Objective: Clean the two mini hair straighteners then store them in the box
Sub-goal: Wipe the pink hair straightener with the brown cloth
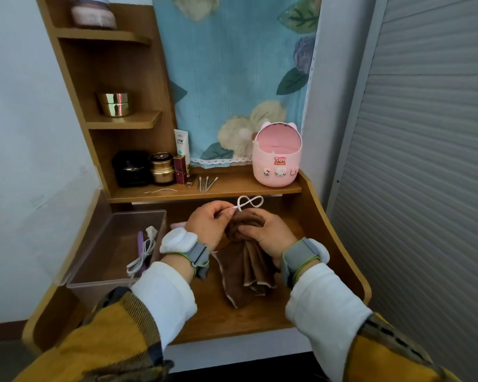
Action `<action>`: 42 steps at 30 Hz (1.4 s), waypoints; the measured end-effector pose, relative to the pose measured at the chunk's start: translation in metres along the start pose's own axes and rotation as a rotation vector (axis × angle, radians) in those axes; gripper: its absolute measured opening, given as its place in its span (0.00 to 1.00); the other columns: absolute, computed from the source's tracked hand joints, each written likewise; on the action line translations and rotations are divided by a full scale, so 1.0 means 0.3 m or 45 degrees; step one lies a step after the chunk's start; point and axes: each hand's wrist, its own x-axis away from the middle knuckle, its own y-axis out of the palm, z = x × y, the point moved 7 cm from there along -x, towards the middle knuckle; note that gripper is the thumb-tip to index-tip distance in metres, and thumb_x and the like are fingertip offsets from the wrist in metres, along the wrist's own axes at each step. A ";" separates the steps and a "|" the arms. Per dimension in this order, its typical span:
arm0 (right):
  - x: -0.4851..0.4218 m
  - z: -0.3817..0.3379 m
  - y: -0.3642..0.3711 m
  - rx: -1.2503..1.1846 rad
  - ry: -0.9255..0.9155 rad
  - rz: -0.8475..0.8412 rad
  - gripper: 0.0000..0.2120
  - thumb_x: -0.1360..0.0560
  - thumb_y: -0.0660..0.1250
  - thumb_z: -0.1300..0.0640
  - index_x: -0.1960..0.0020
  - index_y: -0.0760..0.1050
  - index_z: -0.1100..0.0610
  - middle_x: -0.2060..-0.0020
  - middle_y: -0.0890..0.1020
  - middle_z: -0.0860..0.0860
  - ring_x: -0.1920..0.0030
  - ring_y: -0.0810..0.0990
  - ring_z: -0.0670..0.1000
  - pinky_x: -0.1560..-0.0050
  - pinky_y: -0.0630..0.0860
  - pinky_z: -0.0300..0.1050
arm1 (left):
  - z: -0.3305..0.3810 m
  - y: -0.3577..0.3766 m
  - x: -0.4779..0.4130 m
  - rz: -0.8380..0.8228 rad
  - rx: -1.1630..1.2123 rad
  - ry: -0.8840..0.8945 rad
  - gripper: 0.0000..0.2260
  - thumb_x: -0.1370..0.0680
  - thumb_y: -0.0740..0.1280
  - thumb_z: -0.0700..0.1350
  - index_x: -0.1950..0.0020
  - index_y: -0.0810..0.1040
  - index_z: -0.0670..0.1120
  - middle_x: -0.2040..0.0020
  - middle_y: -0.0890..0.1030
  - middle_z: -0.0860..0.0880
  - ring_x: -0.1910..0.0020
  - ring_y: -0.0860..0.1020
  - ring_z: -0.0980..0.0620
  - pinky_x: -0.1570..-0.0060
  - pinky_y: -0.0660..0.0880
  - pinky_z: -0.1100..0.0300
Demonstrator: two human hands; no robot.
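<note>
– Left hand (207,226), what has it got?
– Thumb and fingertips pinch a white cord (250,202), whose free end loops in a figure eight above the knuckles.
– And the right hand (265,234)?
– Fingers curled round a bunched brown cloth (246,268). The cord runs into it, and whatever it wraps is hidden. The cloth's tail lies on the wooden desk (218,312).
– Any straightener in plain sight?
– One purple straightener (140,239) lies with its white cable (142,257) in the clear box (100,288) at the desk's left. Behind, a pink bin (276,161) stands on the shelf (232,188).
</note>
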 end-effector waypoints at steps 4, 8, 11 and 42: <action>-0.012 0.000 -0.083 -0.030 0.086 0.179 0.08 0.26 0.66 0.64 0.56 0.81 0.53 0.53 0.84 0.59 0.50 0.81 0.60 0.41 0.75 0.61 | 0.000 -0.026 -0.003 0.066 -0.357 0.050 0.08 0.22 0.60 0.54 0.49 0.78 0.59 0.53 0.74 0.57 0.44 0.72 0.52 0.43 0.67 0.54; -0.011 -0.053 -0.242 0.003 0.074 0.567 0.09 0.22 0.63 0.57 0.50 0.81 0.58 0.51 0.82 0.58 0.49 0.80 0.58 0.41 0.75 0.51 | 0.013 -0.031 0.000 0.034 -0.481 0.114 0.07 0.21 0.60 0.52 0.51 0.78 0.61 0.55 0.71 0.57 0.45 0.68 0.52 0.45 0.61 0.54; -0.021 -0.044 -0.291 0.567 0.223 0.635 0.13 0.21 0.59 0.56 0.48 0.79 0.62 0.48 0.81 0.60 0.47 0.78 0.61 0.53 0.70 0.44 | 0.023 -0.039 0.004 0.057 0.060 0.152 0.10 0.21 0.61 0.48 0.58 0.77 0.62 0.56 0.74 0.57 0.49 0.70 0.54 0.47 0.63 0.56; 0.021 0.064 0.062 -1.246 0.273 0.371 0.14 0.30 0.65 0.75 0.64 0.70 0.58 0.65 0.79 0.57 0.64 0.81 0.54 0.63 0.79 0.47 | 0.041 0.037 0.048 -0.061 -0.149 0.137 0.12 0.26 0.69 0.48 0.44 0.80 0.61 0.53 0.84 0.57 0.47 0.79 0.59 0.40 0.71 0.50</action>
